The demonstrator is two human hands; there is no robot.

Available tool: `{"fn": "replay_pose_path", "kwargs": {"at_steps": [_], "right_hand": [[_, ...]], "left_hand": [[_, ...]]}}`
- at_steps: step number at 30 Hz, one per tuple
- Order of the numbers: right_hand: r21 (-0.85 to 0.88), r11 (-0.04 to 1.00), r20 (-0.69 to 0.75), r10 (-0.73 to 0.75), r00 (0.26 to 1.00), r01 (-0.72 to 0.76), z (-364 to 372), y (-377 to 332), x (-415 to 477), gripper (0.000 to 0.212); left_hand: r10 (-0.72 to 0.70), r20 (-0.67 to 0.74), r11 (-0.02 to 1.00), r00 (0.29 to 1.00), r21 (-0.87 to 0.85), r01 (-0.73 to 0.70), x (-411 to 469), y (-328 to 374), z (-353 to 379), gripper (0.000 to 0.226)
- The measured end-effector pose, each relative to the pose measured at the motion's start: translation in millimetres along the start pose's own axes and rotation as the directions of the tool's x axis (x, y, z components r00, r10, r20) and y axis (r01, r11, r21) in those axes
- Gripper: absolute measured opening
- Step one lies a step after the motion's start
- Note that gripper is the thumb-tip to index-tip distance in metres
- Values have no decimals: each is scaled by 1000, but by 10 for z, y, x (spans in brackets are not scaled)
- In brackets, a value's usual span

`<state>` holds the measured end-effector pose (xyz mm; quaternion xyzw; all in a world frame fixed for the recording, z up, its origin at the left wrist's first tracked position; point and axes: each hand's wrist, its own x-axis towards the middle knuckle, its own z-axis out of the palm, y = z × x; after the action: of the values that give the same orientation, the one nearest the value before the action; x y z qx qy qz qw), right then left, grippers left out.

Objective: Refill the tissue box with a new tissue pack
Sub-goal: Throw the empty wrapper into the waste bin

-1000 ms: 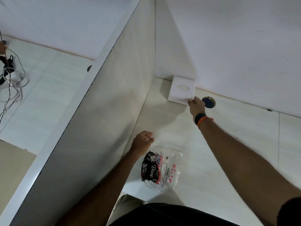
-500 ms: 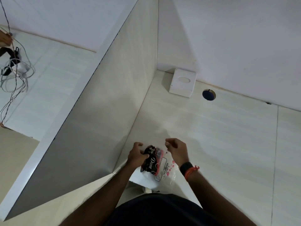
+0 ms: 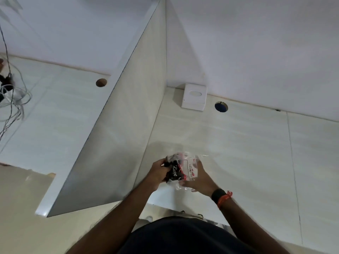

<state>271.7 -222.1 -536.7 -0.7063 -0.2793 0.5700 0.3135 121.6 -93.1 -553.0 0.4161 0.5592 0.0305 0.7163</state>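
Note:
A white square tissue box (image 3: 194,97) with an oval slot on top stands in the far corner of the desk, against the back wall. Near the desk's front edge I hold a clear plastic tissue pack (image 3: 181,169) with black and red print, lifted a little above the surface. My left hand (image 3: 158,173) grips its dark left end. My right hand (image 3: 199,177), with a black band and an orange thread at the wrist, holds its clear right side from below.
A tall pale divider panel (image 3: 126,125) walls off the desk on the left. A round cable hole (image 3: 221,106) sits right of the box. Beyond the divider is another desk with a hole (image 3: 101,82) and tangled cables (image 3: 11,92).
My right hand left the tissue box and came back to the pack. Both hands now grip the pack, which has risen off the desk.

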Motion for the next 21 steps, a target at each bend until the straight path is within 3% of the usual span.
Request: {"fn": "replay_pose_path", "kwargs": {"at_steps": [4, 6, 8, 11, 13, 16, 18, 21], "right_hand": [[-108, 981, -162, -180, 970, 163, 343, -156, -203, 150], [-174, 962, -260, -253, 932, 212, 528, -199, -309, 147], [-173, 951, -365, -302, 881, 255, 735, -245, -432, 137], [-62, 948, -477, -304, 825, 313, 990, -254, -646, 111], [26, 942, -547, -268, 793, 336, 1107, -188, -792, 79], [208, 914, -620, -153, 770, 349, 1177, -90, -1012, 38], [275, 903, -667, -68, 742, 330, 1164, -40, -1154, 26], [187, 952, -737, -28, 675, 243, 1126, 29, -1358, 18]], "left_hand": [[46, -8, 992, 999, 121, -45, -150, 124, 18, 36], [105, -21, 975, 994, 199, -99, -286, 150, -7, 39], [159, 55, 942, 986, 289, -168, -441, 155, -50, 28], [127, 174, 931, 977, 318, -178, -705, 138, -126, 19], [88, 259, 923, 962, 341, -176, -883, 111, -164, 13], [-21, 381, 960, 924, 267, -88, -1069, 0, -177, 25], [-84, 434, 982, 897, 190, 0, -1125, -93, -140, 37], [-106, 486, 986, 868, 166, 27, -1209, -191, -5, 52]]}}
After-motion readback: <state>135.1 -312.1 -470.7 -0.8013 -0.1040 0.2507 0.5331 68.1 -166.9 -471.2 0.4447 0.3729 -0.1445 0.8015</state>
